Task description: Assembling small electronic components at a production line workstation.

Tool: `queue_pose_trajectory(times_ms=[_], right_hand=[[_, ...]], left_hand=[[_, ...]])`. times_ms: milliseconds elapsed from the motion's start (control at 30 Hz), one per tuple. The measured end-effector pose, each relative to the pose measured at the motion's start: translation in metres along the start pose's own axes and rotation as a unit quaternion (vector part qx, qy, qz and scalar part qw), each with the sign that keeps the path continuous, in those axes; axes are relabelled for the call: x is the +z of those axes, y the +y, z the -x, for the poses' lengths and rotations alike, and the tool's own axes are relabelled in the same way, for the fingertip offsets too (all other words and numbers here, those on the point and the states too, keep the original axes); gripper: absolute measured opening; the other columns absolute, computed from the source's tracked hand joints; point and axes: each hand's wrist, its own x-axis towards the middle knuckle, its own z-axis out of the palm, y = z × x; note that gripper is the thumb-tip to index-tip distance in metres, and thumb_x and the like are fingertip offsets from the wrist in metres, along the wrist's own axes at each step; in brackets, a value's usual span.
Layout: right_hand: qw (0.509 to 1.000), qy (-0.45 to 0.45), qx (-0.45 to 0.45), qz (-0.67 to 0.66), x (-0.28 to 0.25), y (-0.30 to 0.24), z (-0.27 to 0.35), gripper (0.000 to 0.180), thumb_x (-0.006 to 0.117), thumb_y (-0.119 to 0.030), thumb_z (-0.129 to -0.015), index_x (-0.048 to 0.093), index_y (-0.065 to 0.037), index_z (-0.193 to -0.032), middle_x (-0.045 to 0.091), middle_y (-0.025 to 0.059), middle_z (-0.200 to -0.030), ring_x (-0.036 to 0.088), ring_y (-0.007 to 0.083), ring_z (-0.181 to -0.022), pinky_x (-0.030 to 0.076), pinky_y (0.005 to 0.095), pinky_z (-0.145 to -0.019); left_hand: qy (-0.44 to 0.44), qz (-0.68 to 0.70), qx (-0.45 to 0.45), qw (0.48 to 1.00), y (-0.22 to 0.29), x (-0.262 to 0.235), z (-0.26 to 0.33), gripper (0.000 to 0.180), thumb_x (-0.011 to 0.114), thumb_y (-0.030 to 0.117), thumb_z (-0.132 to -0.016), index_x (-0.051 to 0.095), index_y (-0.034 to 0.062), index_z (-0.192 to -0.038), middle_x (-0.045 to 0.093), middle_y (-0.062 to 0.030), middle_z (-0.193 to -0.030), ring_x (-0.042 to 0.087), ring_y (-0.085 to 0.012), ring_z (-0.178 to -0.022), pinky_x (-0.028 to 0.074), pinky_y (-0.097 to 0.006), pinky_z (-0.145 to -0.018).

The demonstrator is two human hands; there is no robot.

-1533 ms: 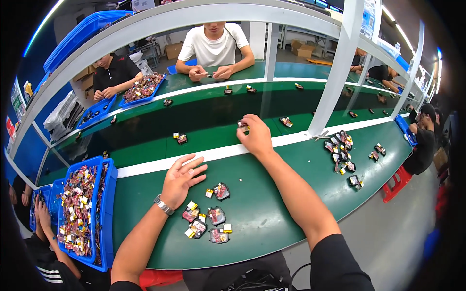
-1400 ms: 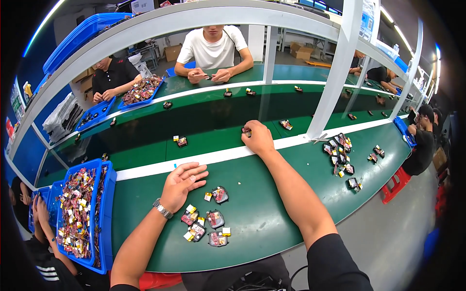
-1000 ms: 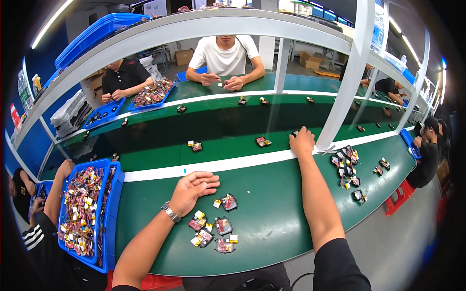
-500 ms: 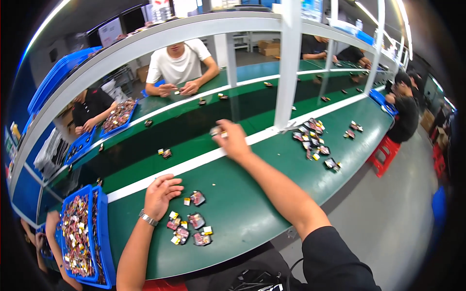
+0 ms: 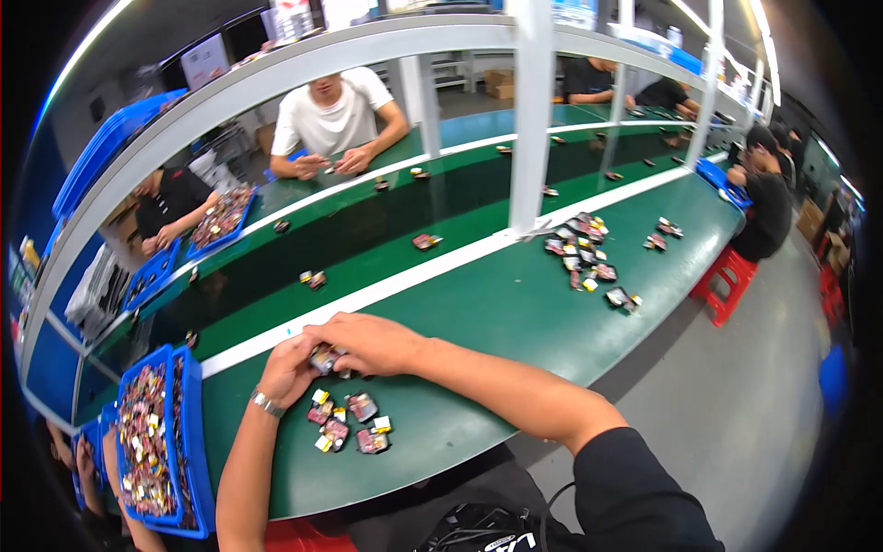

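My left hand (image 5: 289, 372), with a metal watch on its wrist, and my right hand (image 5: 372, 342) meet at the near green table, beside the white rail. Between their curled fingers is a small electronic assembly (image 5: 325, 358) with a dark housing, partly covered by the fingers. Both hands are closed on it. Just below them lies a loose group of several similar assemblies (image 5: 361, 406), with reddish wires and yellow-white blocks.
A blue tray (image 5: 195, 414) heaped with wired parts stands left of my left arm. A bigger pile of assemblies (image 5: 581, 248) lies to the right, near a white post (image 5: 531, 129). Beyond the rail (image 5: 386, 289) the belt (image 5: 368, 241) carries scattered assemblies. Co-workers sit across and at the far right.
My right hand has come back from the belt to my left hand, and an assembly now shows on the belt where it was. Both hands have closed round an assembly from the table.
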Motion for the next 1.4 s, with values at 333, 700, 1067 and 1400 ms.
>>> queue_pose_trajectory(times_ms=[333, 700, 1067, 1400], right_hand=[[0.998, 0.061, -0.013, 0.016, -0.006, -0.003, 0.003, 0.029, 0.073, -0.004, -0.074, 0.065, -0.008, -0.102, 0.061, 0.0070, -0.106, 0.060, 0.0284, -0.100, 0.051, 0.0378, -0.086], [0.992, 0.013, 0.060, 0.109, -0.003, -0.016, 0.001, 0.025, 0.072, -0.006, -0.076, 0.064, -0.008, -0.100, 0.058, 0.0052, -0.098, 0.060, 0.0255, -0.093, 0.053, 0.0365, -0.077], [0.981, 0.106, 0.041, 0.157, 0.013, -0.010, -0.001, 0.019, 0.069, -0.005, -0.077, 0.064, -0.006, -0.096, 0.055, 0.0059, -0.094, 0.057, 0.0236, -0.087, 0.052, 0.0371, -0.071], [0.983, 0.145, 0.069, 0.083, 0.012, -0.003, -0.001, 0.016, 0.072, -0.004, -0.077, 0.072, -0.009, -0.092, 0.058, 0.0067, -0.105, 0.057, 0.0251, -0.098, 0.049, 0.0369, -0.085]], left_hand=[[0.012, 0.013, -0.016, 1.000, 0.003, 0.000, -0.004, 0.040, 0.056, 0.015, -0.098, 0.050, -0.0022, -0.133, 0.063, -0.0140, -0.119, 0.067, -0.0219, -0.103, 0.056, -0.036, -0.092], [-0.025, 0.019, -0.040, 0.999, 0.003, 0.002, -0.003, 0.030, 0.052, 0.006, -0.098, 0.049, 0.0003, -0.128, 0.062, -0.0102, -0.115, 0.064, -0.0199, -0.107, 0.058, -0.038, -0.093], [0.024, 0.039, 0.020, 0.999, -0.008, 0.011, -0.006, 0.026, 0.051, 0.002, -0.097, 0.045, 0.0061, -0.122, 0.061, -0.0099, -0.118, 0.062, -0.0180, -0.108, 0.054, -0.036, -0.095], [-0.016, 0.067, 0.030, 0.997, -0.005, 0.009, -0.007, 0.031, 0.053, -0.002, -0.094, 0.045, 0.0058, -0.123, 0.058, -0.0122, -0.126, 0.060, -0.0187, -0.113, 0.053, -0.037, -0.097]])
